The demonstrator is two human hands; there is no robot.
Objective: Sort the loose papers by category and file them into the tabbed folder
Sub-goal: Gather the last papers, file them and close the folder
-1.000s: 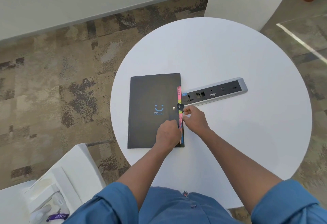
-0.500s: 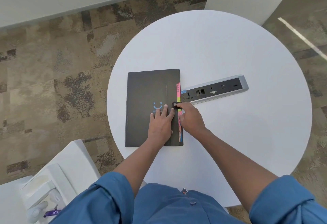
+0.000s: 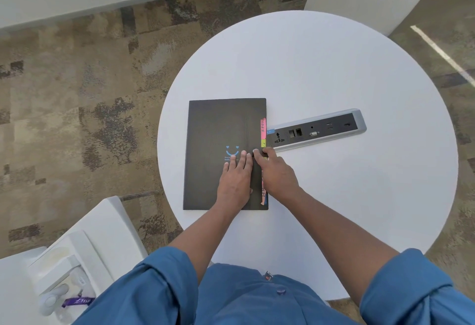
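With the strap I had been pulling now pressed down, my left hand (image 3: 235,178) lay flat on the closed folder (image 3: 218,129) on the bench (image 3: 334,196), right hand (image 3: 276,172) fingers pressing its clasp, so the filing looked finished.

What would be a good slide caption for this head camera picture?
Both hands, left hand flat and right hand at the clasp, press the closed black folder on the round white table.

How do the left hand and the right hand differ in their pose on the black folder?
The left hand lies flat, fingers straight, on the cover of the black folder; the right hand has bent fingers pressing at the flap edge. The left hand rests fully on the folder; the right hand comes in over the coloured tabs. Both touch the closed folder.
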